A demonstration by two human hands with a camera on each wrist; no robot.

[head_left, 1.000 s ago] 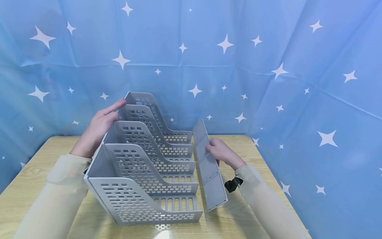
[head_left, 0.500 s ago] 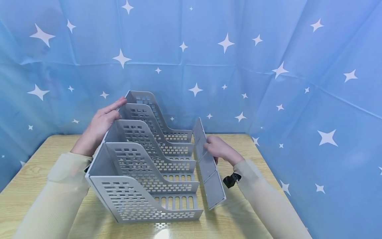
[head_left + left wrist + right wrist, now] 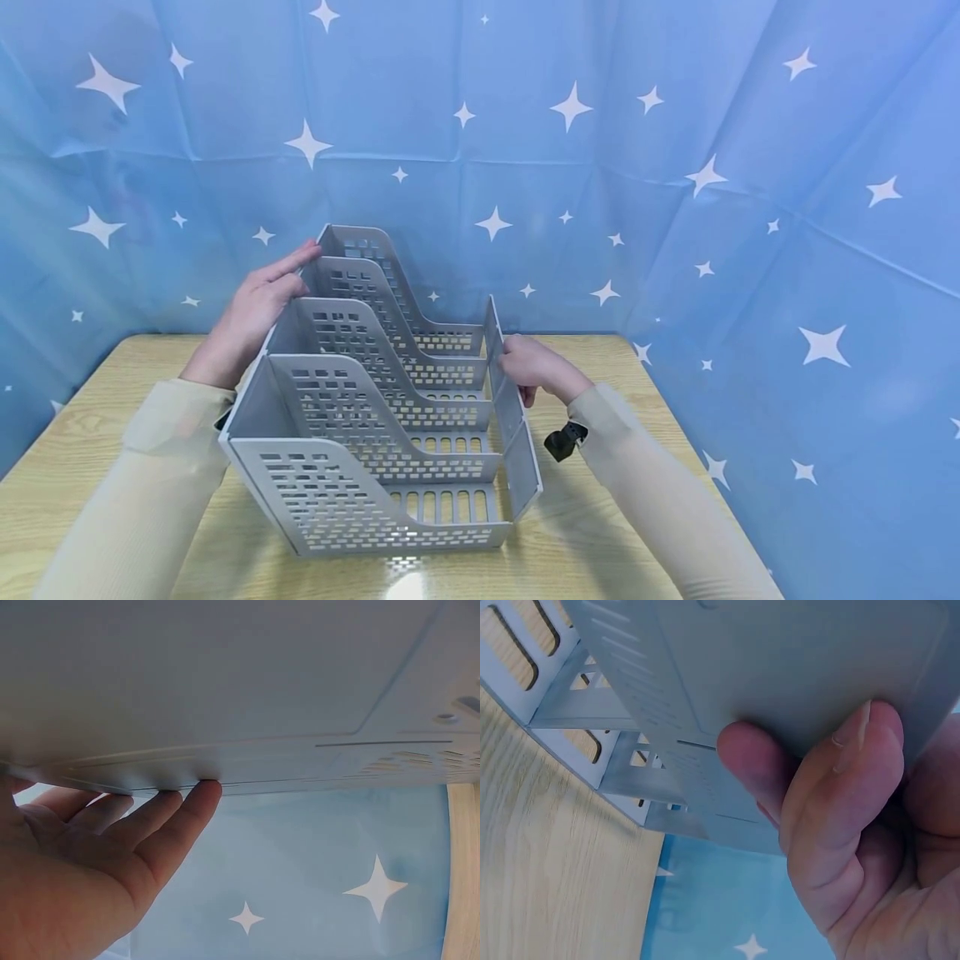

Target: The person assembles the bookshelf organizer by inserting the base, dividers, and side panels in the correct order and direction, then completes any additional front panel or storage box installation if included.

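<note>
A grey file organizer [image 3: 258, 404] with perforated dividers stands on the table, its tall back to the left and low front to the right. My left hand [image 3: 251, 312] touches the back near the top. Seen from the left wrist, extended fingers [image 3: 187, 825] press their tips against the smooth back panel [image 3: 195, 682]. With curled fingers my right hand [image 3: 542, 367] grips a long grey front panel [image 3: 522, 462]. This panel stands slightly tilted right along the divider ends, its near end angled away from them. The right wrist view has bent fingertips against the panel's outer face [image 3: 802, 667].
Pale wood grain covers the table [image 3: 630, 533]. Close behind it hangs a blue curtain [image 3: 420, 92] with white stars, which also runs along the right side. A black wrist device [image 3: 566, 439] hangs under the right cuff.
My right hand has moved the front panel left, up to the organizer's divider ends, and the panel now stands more upright. The left hand keeps its place on the back.
</note>
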